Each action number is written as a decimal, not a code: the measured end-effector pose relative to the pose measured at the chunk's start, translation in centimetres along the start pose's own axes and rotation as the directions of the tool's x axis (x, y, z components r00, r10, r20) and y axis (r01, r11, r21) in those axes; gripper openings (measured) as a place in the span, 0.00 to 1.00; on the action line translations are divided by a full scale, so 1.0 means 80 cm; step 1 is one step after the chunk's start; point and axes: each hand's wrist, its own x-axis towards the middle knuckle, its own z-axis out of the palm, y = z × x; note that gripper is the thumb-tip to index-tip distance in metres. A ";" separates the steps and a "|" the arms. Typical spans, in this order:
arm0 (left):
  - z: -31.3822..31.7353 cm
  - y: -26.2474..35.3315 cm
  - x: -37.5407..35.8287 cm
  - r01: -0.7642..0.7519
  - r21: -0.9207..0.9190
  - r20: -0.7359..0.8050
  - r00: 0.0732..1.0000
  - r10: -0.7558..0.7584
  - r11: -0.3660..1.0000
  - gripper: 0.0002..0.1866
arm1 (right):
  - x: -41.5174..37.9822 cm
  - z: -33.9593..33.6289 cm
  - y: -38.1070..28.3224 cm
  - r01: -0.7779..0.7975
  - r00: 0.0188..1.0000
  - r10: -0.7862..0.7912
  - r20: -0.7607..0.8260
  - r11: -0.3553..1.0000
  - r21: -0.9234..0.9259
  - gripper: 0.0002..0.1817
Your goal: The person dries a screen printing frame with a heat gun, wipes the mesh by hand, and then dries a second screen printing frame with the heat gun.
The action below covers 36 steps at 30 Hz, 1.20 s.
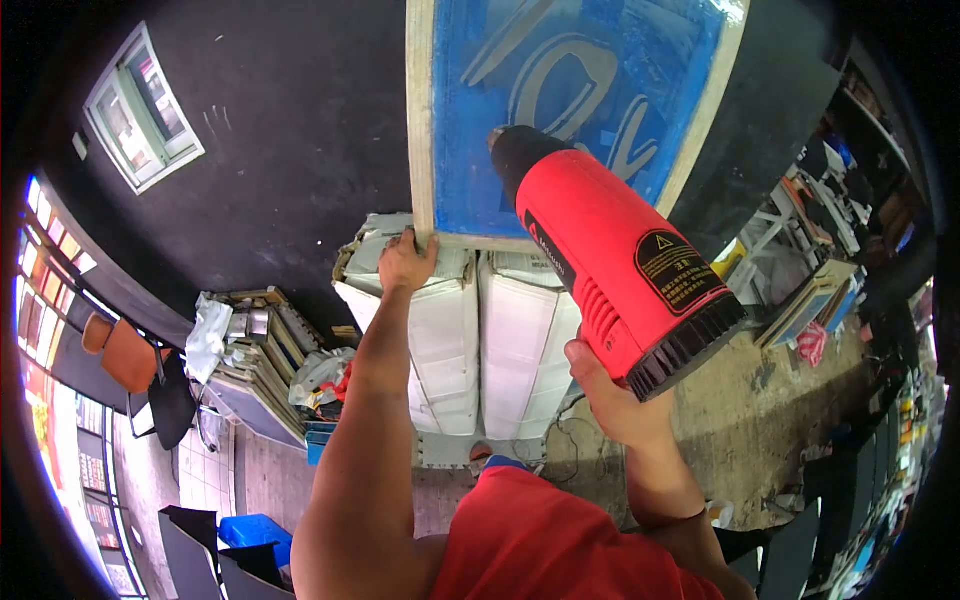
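A red heat gun [610,250] with a black nozzle and ribbed black rear cap is held up by my right hand [618,400], its fingers mostly hidden behind the tool. The nozzle points up and left, overlapping the blue mesh of a wood-framed printing screen [480,130]. Pale lettering shows on the mesh. At the screen's lower left corner, my left hand [408,264] grips the wooden frame, thumb at its edge. Beneath the screen stand two tall white cardboard boxes [440,340], side by side against the dark wall.
Stacked wooden frames [275,350] with plastic bags lean at the left, near an orange-backed chair [128,355]. A small window [145,110] is set in the dark wall. More frames [810,300] and cluttered shelving stand at the right. A blue bin [255,535] sits low on the left.
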 end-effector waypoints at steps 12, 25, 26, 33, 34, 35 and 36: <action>0.005 -0.002 0.001 0.014 0.010 -0.006 1.000 -0.014 1.000 0.27 | -0.009 0.003 0.000 0.003 0.999 -0.003 -0.042 1.000 0.007 0.08; 0.003 0.000 0.000 0.012 0.023 -0.004 1.000 -0.012 1.000 0.26 | -0.013 0.002 0.003 -0.131 0.991 0.129 0.025 0.988 0.081 0.06; 0.003 -0.001 0.000 0.011 0.022 -0.004 1.000 -0.011 1.000 0.26 | -0.012 0.001 0.001 -0.130 0.991 0.128 0.025 0.988 0.081 0.06; 0.005 -0.002 0.003 0.016 0.045 0.016 1.000 -0.017 0.999 0.26 | -0.010 0.003 -0.001 0.006 0.998 -0.007 -0.061 1.000 -0.026 0.07; 0.006 -0.002 0.002 0.014 0.045 0.017 1.000 -0.015 0.999 0.26 | -0.007 0.003 -0.003 0.120 0.984 -0.131 -0.118 0.988 -0.101 0.08; 0.007 -0.003 0.002 0.014 0.035 0.008 1.000 -0.015 0.999 0.26 | -0.007 0.002 -0.003 0.118 0.984 -0.130 -0.120 0.988 -0.102 0.08; 0.006 -0.002 0.001 0.014 0.026 -0.001 1.000 -0.014 1.000 0.27 | -0.008 0.001 -0.004 0.114 0.985 -0.128 -0.114 0.986 -0.125 0.09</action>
